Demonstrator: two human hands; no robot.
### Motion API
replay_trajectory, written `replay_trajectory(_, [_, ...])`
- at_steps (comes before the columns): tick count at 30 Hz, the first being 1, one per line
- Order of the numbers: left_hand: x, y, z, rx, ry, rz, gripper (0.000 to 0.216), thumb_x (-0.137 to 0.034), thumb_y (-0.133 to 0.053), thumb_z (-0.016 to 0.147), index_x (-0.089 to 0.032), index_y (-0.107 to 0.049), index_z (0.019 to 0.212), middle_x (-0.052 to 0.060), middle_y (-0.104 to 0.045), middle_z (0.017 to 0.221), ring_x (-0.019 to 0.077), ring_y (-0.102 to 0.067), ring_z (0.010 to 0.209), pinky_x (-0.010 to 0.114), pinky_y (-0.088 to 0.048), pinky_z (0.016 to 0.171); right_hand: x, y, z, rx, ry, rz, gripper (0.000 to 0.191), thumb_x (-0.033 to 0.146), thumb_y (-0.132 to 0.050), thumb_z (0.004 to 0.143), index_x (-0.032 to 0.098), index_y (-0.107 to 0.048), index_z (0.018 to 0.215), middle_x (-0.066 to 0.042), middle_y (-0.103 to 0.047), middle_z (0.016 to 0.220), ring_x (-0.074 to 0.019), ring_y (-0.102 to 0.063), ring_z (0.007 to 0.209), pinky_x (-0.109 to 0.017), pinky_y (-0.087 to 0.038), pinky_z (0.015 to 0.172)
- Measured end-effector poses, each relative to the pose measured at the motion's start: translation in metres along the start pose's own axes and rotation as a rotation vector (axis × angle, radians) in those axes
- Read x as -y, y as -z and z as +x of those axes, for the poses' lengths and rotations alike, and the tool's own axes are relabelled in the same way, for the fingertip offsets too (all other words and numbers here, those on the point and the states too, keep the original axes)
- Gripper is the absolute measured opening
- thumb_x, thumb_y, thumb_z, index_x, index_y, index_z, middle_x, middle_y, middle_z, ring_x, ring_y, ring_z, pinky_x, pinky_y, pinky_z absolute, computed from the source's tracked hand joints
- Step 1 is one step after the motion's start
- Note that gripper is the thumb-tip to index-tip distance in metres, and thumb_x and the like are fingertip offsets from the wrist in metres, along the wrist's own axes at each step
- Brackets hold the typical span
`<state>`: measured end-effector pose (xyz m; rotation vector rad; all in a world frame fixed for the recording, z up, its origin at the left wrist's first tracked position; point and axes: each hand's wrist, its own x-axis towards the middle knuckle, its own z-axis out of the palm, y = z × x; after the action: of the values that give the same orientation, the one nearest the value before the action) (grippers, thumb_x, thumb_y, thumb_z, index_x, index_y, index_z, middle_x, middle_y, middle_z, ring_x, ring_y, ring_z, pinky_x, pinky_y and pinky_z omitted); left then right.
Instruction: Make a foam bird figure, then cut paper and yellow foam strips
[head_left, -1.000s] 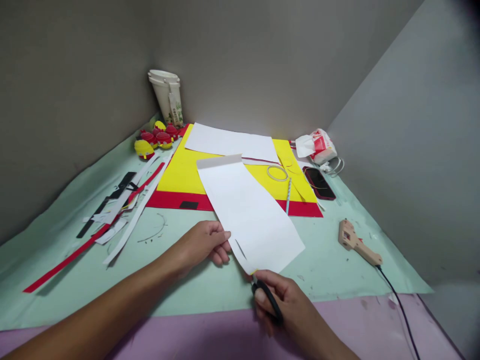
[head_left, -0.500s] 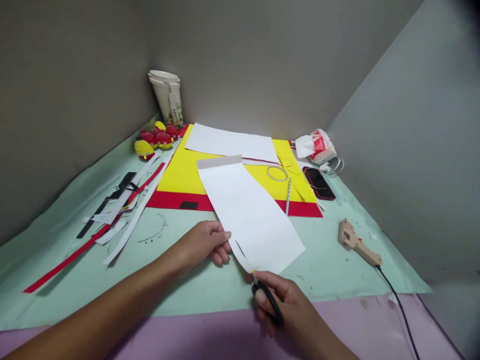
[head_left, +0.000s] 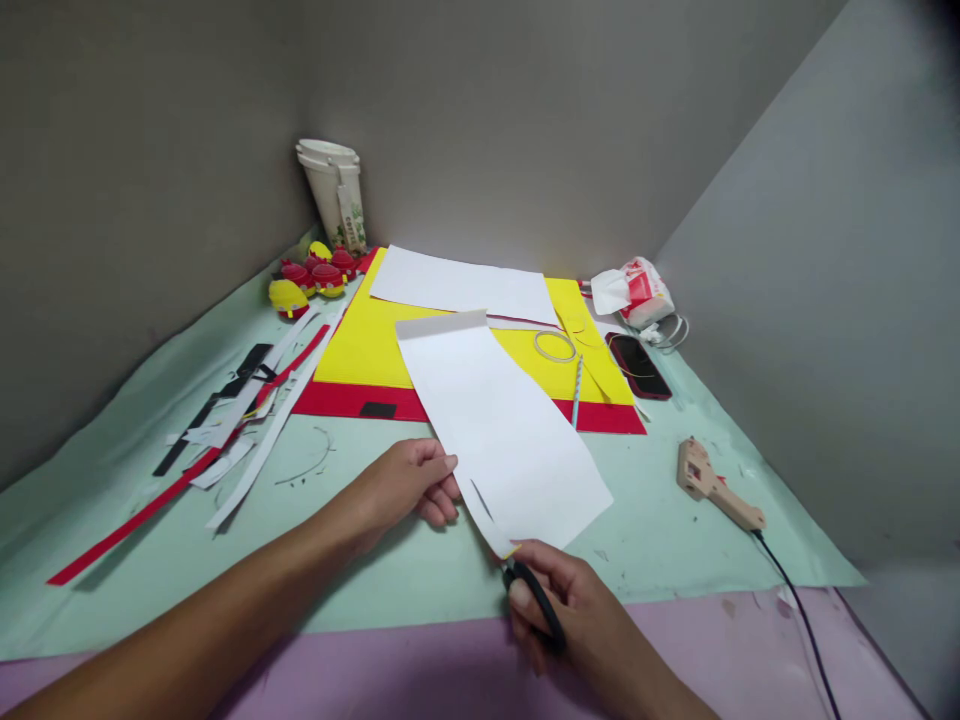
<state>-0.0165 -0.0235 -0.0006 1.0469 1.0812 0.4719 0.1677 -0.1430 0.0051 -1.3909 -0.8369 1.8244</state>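
A: What lies farthest left?
B: A red strip (head_left: 127, 536), slanting among black scraps (head_left: 253, 360), well apart from the hands.
A: And the left hand (head_left: 420, 483)?
B: Thumb and fingers pinch the left edge of the white sheet (head_left: 502, 420).
A: Which way does the sheet lie?
B: Ahead of the hands, its long axis running from far left to near right, the far end reaching over the yellow panel (head_left: 360, 355).
A: That dark sliver (head_left: 482, 499) along its left edge?
B: Slit or blade, I can't tell.
A: The right hand (head_left: 562, 595)?
B: Closed around black-handled scissors (head_left: 547, 607) at the sheet's near corner, so it's nearer that end; the left sits farther up the edge. The blades are mostly hidden.
A: Beyond that?
B: A glue gun (head_left: 720, 486), well apart.
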Motion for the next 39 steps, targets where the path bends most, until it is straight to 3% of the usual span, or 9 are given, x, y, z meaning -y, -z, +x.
replay_trajectory(8, [-0.0001,-0.0005,0.0007,0.007,0.003,-0.01,0.029,-0.04,-0.064,0.082,-0.016,-0.054,0.068,0.001,-0.064,0.058,0.0129,-0.063,0.05,0.025,-0.047,0.051,-0.002,0.0005,-0.001,0.008,0.002,0.029,0.066,0.058,-0.079,0.063,0.012,-0.06,0.105,0.009,-0.048,0.05,-0.0056,-0.039,0.039,-0.02,-0.03,0.041])
replay_trajectory(28, [0.0009,0.0003,-0.0008,0.027,-0.005,0.02,0.03,-0.041,-0.062,0.084,-0.016,-0.055,0.069,0.002,-0.066,0.06,0.0135,-0.063,0.051,0.026,-0.047,0.053,-0.003,0.0002,-0.0021,0.011,0.024,-0.012,0.051,0.054,-0.074,0.072,0.014,-0.056,0.097,0.008,-0.051,0.052,-0.006,-0.041,0.04,-0.021,-0.03,0.044])
replay_trajectory(39, [0.0008,0.001,0.001,0.033,-0.003,0.025,0.03,-0.041,-0.061,0.084,-0.016,-0.055,0.069,0.002,-0.065,0.059,0.0138,-0.063,0.052,0.026,-0.047,0.053,-0.0022,0.0005,-0.0019,0.027,0.031,0.02,0.054,0.056,-0.077,0.066,0.015,-0.058,0.094,0.01,-0.046,0.051,-0.0057,-0.038,0.04,-0.02,-0.031,0.042])
